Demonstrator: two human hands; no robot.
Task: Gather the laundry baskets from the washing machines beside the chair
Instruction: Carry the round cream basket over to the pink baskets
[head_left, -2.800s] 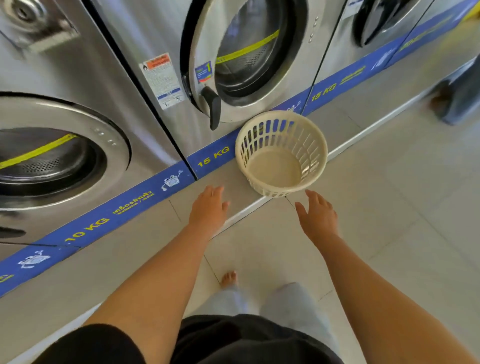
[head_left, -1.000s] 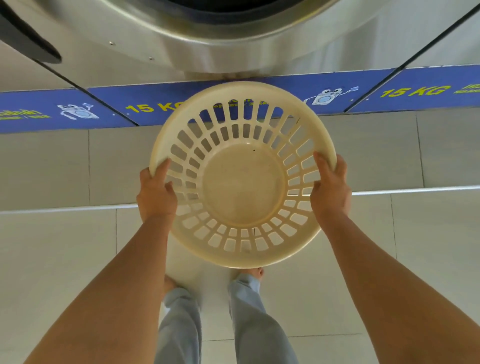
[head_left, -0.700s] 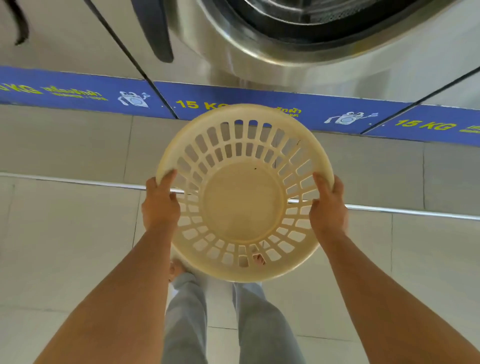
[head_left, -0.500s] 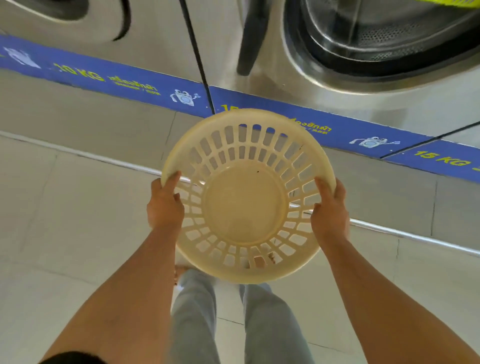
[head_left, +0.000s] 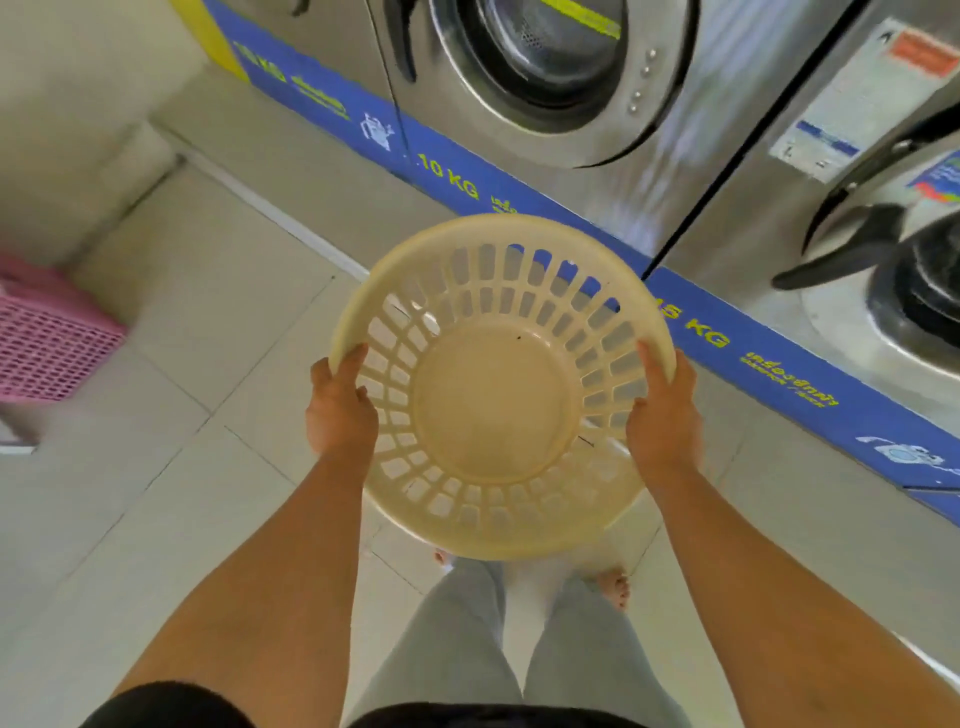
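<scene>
While my left hand (head_left: 340, 413) and right hand (head_left: 662, 415) clamp opposite sides of the cream basket (head_left: 501, 384), held empty at waist height before the washing machines (head_left: 550, 78), I'd keep it level and mind the pink basket (head_left: 49, 332).

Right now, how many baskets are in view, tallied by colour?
Cream round slotted plastic basket, held by left hand and right hand: 1
Pink mesh plastic basket, on the floor at the left edge: 1
Total: 2
</scene>
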